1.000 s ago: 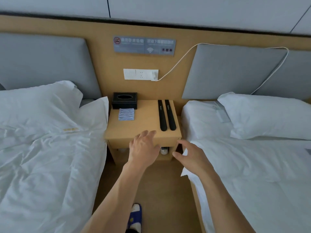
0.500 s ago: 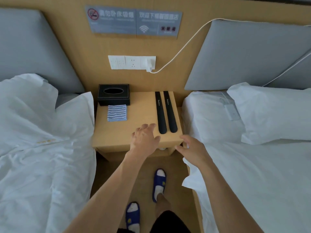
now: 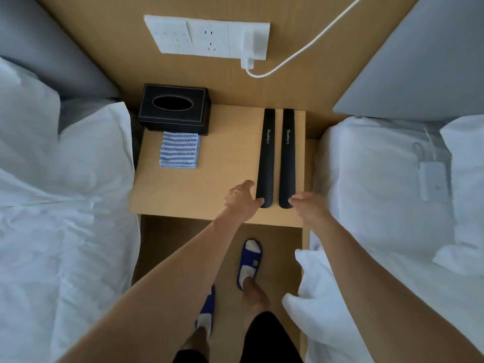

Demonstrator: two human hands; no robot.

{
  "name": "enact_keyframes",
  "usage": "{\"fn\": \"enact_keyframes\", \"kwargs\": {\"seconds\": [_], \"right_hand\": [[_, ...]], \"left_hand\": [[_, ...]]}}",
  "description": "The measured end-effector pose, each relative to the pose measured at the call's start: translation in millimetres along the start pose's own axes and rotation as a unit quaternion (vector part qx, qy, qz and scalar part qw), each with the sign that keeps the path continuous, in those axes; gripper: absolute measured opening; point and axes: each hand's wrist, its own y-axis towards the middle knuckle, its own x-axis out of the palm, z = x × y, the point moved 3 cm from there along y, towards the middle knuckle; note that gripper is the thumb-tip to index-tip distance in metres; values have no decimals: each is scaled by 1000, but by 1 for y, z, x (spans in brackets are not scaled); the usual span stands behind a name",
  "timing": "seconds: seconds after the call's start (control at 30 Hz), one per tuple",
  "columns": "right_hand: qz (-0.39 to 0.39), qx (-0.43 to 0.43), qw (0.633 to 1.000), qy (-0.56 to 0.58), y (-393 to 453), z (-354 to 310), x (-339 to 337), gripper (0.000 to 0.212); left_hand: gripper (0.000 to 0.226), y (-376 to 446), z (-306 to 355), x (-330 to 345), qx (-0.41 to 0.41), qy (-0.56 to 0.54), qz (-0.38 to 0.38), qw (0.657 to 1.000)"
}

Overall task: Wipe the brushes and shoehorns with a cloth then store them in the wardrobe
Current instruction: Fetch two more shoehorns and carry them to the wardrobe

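Both hands have moved up onto the nightstand since a moment ago, and the view has come closer and looks more straight down. Two black shoehorns lie side by side in the middle of the frame, on the right part of the nightstand (image 3: 199, 195), each with the word "Shoehorn" on it. The left shoehorn (image 3: 265, 158) and the right shoehorn (image 3: 287, 158) are just beside each other, with a thin gap between them.

The left hand (image 3: 242, 199) reaches to the near end of the left shoehorn, fingers loosely bent, thumb tip touching or almost touching it. The right hand (image 3: 309, 205) sits by the near end of the right shoehorn, fingers loosely spread and holding nothing; it is blurred.

A folded blue and white striped cloth (image 3: 179, 150) lies on the left part of the nightstand, touching a black tissue box (image 3: 175, 108) behind it. No tissue shows in its dark opening.

A white wall socket panel (image 3: 207, 37) is at the top, with a white plug and cable (image 3: 301, 52). White beds fill both sides. Blue slippers (image 3: 249, 260) show on the floor below.
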Motion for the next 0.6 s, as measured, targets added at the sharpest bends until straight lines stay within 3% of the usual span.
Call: {"fn": "enact_keyframes", "kwargs": {"seconds": [0.23, 0.43, 0.6], "right_hand": [[71, 0, 997, -2, 86, -3, 5, 38], [121, -21, 992, -39, 122, -5, 5, 26], [110, -11, 993, -50, 139, -7, 5, 22]], "left_hand": [[62, 82, 3, 31, -72, -37, 12, 997], [43, 121, 15, 44, -100, 23, 77, 992], [34, 137, 18, 50, -124, 67, 86, 986]]}}
